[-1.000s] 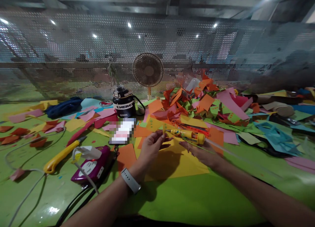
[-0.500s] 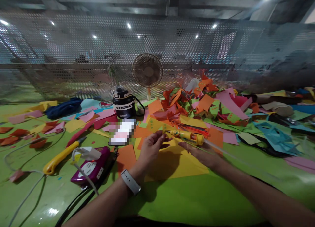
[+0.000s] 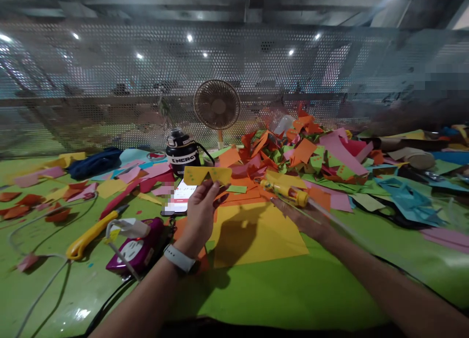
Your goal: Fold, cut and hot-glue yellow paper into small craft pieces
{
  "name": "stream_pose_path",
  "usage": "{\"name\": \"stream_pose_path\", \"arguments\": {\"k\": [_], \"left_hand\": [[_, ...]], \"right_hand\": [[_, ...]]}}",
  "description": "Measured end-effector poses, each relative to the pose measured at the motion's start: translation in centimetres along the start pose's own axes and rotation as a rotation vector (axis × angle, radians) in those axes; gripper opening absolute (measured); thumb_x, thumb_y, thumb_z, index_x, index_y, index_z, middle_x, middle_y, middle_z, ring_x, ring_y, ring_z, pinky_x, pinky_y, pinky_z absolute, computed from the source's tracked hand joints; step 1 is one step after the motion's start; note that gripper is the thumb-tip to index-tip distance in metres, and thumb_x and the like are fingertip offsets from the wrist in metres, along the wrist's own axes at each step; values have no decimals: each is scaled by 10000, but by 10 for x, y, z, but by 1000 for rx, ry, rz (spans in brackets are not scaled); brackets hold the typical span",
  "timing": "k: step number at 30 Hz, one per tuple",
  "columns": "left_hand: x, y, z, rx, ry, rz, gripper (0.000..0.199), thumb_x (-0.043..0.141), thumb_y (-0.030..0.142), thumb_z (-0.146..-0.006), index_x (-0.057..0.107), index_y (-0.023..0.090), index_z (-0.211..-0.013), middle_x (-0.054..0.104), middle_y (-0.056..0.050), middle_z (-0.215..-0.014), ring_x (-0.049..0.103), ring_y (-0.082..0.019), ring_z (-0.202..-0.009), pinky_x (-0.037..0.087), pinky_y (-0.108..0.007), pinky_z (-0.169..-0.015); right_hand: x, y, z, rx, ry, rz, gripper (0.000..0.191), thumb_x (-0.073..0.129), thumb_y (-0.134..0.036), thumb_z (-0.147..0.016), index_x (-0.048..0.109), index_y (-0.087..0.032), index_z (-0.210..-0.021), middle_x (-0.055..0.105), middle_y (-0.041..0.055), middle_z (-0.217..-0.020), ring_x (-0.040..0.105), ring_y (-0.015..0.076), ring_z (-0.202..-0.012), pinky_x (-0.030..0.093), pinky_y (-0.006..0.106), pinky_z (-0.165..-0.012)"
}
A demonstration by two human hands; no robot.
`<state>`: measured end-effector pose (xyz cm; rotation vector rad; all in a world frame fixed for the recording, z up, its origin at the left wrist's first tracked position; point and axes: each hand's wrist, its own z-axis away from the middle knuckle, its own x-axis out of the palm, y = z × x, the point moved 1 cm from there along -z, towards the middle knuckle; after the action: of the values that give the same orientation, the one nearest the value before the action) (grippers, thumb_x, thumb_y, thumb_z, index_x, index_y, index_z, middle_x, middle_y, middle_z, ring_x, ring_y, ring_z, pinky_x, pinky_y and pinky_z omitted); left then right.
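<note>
My left hand (image 3: pixel 201 208) pinches a small yellow paper piece (image 3: pixel 220 175), marked with green dots and bent so that a dark gap shows in the middle. It holds the piece up in front of the phone (image 3: pixel 183 194) and the black bottle (image 3: pixel 179 150). In my right hand (image 3: pixel 302 218) is a yellow glue gun (image 3: pixel 287 191), its nose toward the left and a long translucent stick (image 3: pixel 333 216) trailing from its back. Beneath both hands lies a large yellow sheet (image 3: pixel 256 245), with their shadows on it. The right fingers are partly hidden under the glue gun.
Behind the hands stands a fan (image 3: pixel 219 106). A heap of coloured paper pieces (image 3: pixel 304 152) rises at the back right. To the left are a purple power strip (image 3: pixel 144 245) with a plugged-in charger, a yellow-handled tool (image 3: pixel 91 233) and a looping white cable (image 3: pixel 40 289).
My left hand has moved left and away from the glue gun's tip with the yellow paper piece. The glue gun stays in my right hand, shifted slightly.
</note>
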<state>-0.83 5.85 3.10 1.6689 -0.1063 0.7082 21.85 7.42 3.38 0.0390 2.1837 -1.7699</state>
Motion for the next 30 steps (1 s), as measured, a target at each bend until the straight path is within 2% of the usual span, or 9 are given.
{"name": "stream_pose_path", "arguments": {"k": [3,7,11,15,19,21,24,27,30], "left_hand": [[-1,0,-3,-103,72,140,265,795,194,-636,589,201,-803,693,12,-818,704,-186,-875,514,-255,-739],[0,-3,-4,-184,137,256,197,739,105,-697,600,206,-794,702,24,-792,707,-144,-802,506,-222,-701],[2,-3,-4,-190,145,270,150,708,86,-726,625,196,-783,701,33,-773,695,-112,-753,504,-220,-705],[1,-1,-4,-209,155,250,140,721,89,-709,631,178,-766,697,24,-746,685,-109,-720,503,-220,-680],[-1,4,-7,-162,164,240,182,764,100,-653,636,171,-760,688,20,-716,676,-106,-687,484,-200,-641],[-3,7,-9,-120,175,244,195,778,108,-636,634,171,-751,684,23,-707,672,-101,-683,477,-191,-635],[-3,8,-10,-98,169,239,200,787,117,-625,635,172,-743,686,22,-712,672,-101,-690,478,-188,-635],[-3,6,-8,-120,134,229,186,780,115,-628,646,169,-745,695,11,-724,677,-106,-702,487,-185,-630],[-3,4,-7,-129,123,222,153,753,103,-648,653,165,-746,695,13,-712,679,-109,-690,497,-189,-621]], "right_hand": [[0,-1,-3,131,-37,-132,213,645,-365,-744,702,-164,-789,677,44,-662,583,137,-540,475,239,-473],[3,1,-4,411,-106,-478,105,638,-201,-730,711,-129,-753,725,61,-744,639,96,-612,504,155,-539],[1,1,-4,618,-124,-544,91,617,-132,-800,706,-117,-797,740,75,-765,670,106,-607,545,167,-545],[-20,-11,-4,556,-33,-506,96,630,-58,-785,699,-124,-772,744,65,-764,687,110,-626,555,147,-549],[-44,-25,2,514,27,-476,102,627,-74,-787,704,-136,-814,746,63,-764,692,125,-613,574,169,-561],[-56,-23,9,533,41,-411,97,651,-107,-775,706,-142,-848,749,70,-786,695,137,-618,560,168,-507],[-75,-10,24,494,64,-285,174,717,-167,-721,700,-153,-893,749,82,-895,706,162,-702,571,187,-545],[-99,6,38,347,127,-40,326,746,-320,-698,680,-182,-986,736,85,-988,700,213,-819,594,264,-653],[-121,17,49,110,193,333,410,649,-447,-771,643,-208,-1103,692,89,-1131,641,280,-1033,554,386,-859]]}}
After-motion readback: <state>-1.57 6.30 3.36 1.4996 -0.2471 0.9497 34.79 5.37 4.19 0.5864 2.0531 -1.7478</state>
